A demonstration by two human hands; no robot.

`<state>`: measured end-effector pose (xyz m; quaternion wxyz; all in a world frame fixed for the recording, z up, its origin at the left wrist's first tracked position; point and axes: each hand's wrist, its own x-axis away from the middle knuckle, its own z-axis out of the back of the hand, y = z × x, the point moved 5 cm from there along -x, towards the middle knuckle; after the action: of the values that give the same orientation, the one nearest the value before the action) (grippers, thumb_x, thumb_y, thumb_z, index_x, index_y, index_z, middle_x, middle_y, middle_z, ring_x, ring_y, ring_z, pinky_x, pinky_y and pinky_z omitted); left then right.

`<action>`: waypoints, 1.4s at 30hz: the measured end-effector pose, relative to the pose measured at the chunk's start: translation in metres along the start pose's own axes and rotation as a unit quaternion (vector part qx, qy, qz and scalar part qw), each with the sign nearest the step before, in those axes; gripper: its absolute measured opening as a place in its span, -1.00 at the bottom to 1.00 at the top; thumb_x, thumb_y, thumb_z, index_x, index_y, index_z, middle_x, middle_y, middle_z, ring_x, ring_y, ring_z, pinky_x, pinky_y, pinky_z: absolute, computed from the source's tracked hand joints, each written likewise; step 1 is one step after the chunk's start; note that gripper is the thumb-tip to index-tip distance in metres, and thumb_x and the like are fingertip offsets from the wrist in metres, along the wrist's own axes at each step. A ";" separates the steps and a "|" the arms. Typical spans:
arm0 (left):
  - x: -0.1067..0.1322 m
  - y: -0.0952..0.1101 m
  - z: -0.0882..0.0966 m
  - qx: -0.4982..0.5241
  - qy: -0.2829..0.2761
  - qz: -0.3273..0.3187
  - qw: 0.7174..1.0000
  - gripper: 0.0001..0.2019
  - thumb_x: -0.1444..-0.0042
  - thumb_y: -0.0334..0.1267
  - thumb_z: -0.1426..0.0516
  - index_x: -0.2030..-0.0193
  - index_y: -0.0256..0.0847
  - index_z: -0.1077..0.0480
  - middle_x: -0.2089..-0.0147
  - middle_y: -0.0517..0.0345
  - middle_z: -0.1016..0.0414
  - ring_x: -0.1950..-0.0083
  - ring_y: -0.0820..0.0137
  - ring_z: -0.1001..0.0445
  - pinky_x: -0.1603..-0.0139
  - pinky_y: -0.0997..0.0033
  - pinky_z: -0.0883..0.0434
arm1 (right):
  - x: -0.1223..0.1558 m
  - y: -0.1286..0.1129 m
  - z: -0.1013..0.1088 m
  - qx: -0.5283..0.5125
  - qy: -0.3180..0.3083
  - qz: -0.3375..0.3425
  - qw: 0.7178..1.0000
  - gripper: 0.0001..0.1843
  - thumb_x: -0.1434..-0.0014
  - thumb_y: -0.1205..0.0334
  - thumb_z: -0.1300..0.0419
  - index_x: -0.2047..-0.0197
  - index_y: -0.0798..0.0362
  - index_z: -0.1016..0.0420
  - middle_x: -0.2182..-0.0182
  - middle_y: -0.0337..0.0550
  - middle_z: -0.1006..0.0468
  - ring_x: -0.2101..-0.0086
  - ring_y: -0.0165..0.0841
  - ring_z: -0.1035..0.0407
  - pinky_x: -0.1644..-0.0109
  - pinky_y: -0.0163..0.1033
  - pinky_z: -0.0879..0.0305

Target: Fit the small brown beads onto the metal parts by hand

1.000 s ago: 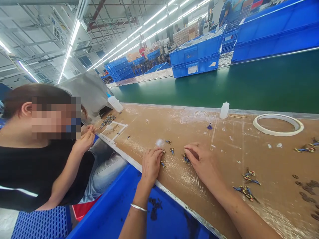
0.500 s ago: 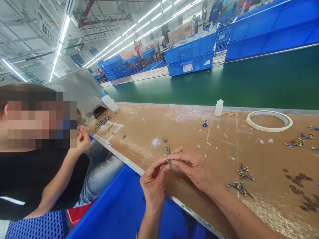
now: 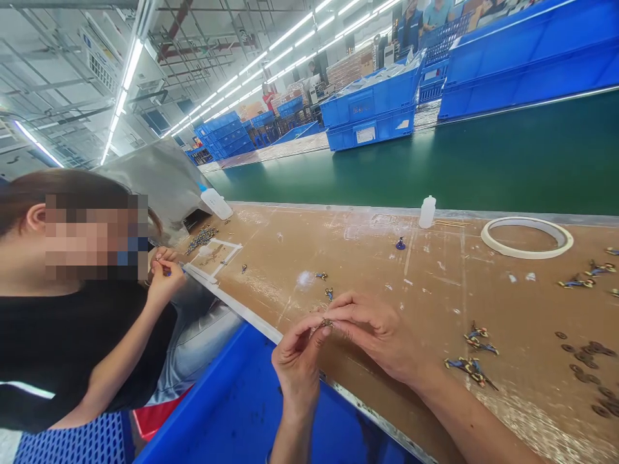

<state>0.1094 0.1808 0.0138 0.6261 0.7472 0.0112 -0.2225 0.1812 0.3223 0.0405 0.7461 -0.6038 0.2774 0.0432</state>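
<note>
My left hand and my right hand meet above the table's near edge. Their fingertips pinch a small dark, brownish-gold piece, which looks like part of a figurine; the fingers cover most of it. Just beyond them lie two small painted figurines, a nearer one and a farther one. To the right of my right hand are more blue-and-yellow figurines, lying on their sides. Brown round bases are scattered at the right. One figurine stands upright on a purple-blue base.
A roll of tape, a white bottle and thin sticks are at the table's back. At left a co-worker handles something small beside a pile of tiny parts. A blue bin sits below the table edge.
My fingertips have shifted slightly around the small piece, and more of it shows. The whole view has moved a little. The co-worker's head and hand are in a slightly different position.
</note>
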 end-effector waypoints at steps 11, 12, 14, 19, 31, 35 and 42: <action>0.000 0.018 -0.002 -0.055 -0.047 -0.105 0.992 -0.75 -0.02 -0.49 -0.30 0.25 0.00 -0.61 0.26 0.29 -0.66 0.19 0.42 -0.62 -0.15 0.20 -0.50 | 0.000 -0.004 0.000 -0.007 -0.001 0.014 1.000 -0.70 -0.24 0.37 -0.15 0.13 -0.20 -0.62 0.19 -0.26 -0.58 0.17 -0.42 -0.48 0.06 -0.29 -0.41; -0.001 0.019 -0.002 -0.059 -0.048 -0.110 0.991 -0.75 -0.02 -0.50 -0.30 0.25 -0.01 -0.61 0.26 0.28 -0.66 0.18 0.41 -0.62 -0.15 0.20 -0.50 | 0.000 -0.005 0.000 -0.011 -0.002 0.012 1.000 -0.69 -0.24 0.38 -0.14 0.12 -0.18 -0.62 0.19 -0.25 -0.57 0.17 -0.42 -0.48 0.06 -0.29 -0.41; 0.000 0.018 -0.003 -0.064 -0.043 -0.104 0.992 -0.77 -0.02 -0.48 -0.30 0.25 -0.04 -0.61 0.26 0.26 -0.66 0.18 0.40 -0.61 -0.13 0.22 -0.50 | 0.000 -0.006 -0.001 -0.021 -0.006 0.003 1.000 -0.68 -0.22 0.39 -0.12 0.08 -0.15 -0.60 0.17 -0.23 -0.57 0.16 -0.41 -0.47 0.04 -0.28 -0.40; 0.008 0.002 -0.003 -0.097 -0.008 -0.034 0.995 -0.84 -0.03 -0.37 -0.31 0.24 -0.05 -0.60 0.21 0.21 -0.65 0.10 0.34 -0.59 -0.05 0.31 -0.51 | 0.002 0.010 -0.003 -0.032 -0.002 -0.075 0.997 -0.83 -0.21 0.21 -0.18 0.17 -0.07 -0.60 0.20 -0.19 -0.59 0.18 -0.35 -0.47 0.05 -0.22 -0.38; -0.002 -0.009 0.007 -0.612 -0.019 0.022 0.790 -0.73 -0.12 -0.09 -0.24 0.13 -0.23 -0.48 0.17 -0.01 -0.51 0.05 0.07 -0.46 0.07 0.01 -0.36 | 0.010 0.056 0.028 0.298 0.117 -0.201 0.926 -0.81 -0.08 0.18 -0.14 0.47 -0.02 -0.56 0.24 -0.08 -0.57 0.17 -0.06 -0.33 0.05 0.13 -0.17; -0.008 -0.014 0.001 -0.625 -0.032 -0.006 0.780 -0.87 -0.20 -0.23 -0.15 0.25 -0.23 -0.47 0.23 0.00 -0.51 0.10 0.12 -0.47 0.09 0.10 -0.36 | 0.012 0.057 0.029 0.321 0.125 -0.201 0.917 -0.81 -0.10 0.15 -0.16 0.37 -0.01 -0.60 0.24 -0.05 -0.58 0.16 -0.03 -0.34 0.07 0.13 -0.18; -0.005 -0.011 0.005 -0.407 -0.024 0.002 0.913 -0.77 -0.23 -0.16 -0.11 0.32 -0.22 -0.53 0.31 0.06 -0.55 0.23 0.25 -0.47 0.16 0.28 -0.35 | 0.005 0.035 0.018 0.180 0.144 -0.121 0.965 -0.75 -0.22 0.15 -0.09 0.18 -0.01 -0.57 0.16 -0.10 -0.58 0.12 -0.23 -0.42 0.00 -0.09 -0.28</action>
<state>0.1004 0.1796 0.0051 0.8765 0.4221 0.0844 -0.2157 0.1780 0.3466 0.0097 0.7946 -0.4883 0.3095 -0.1857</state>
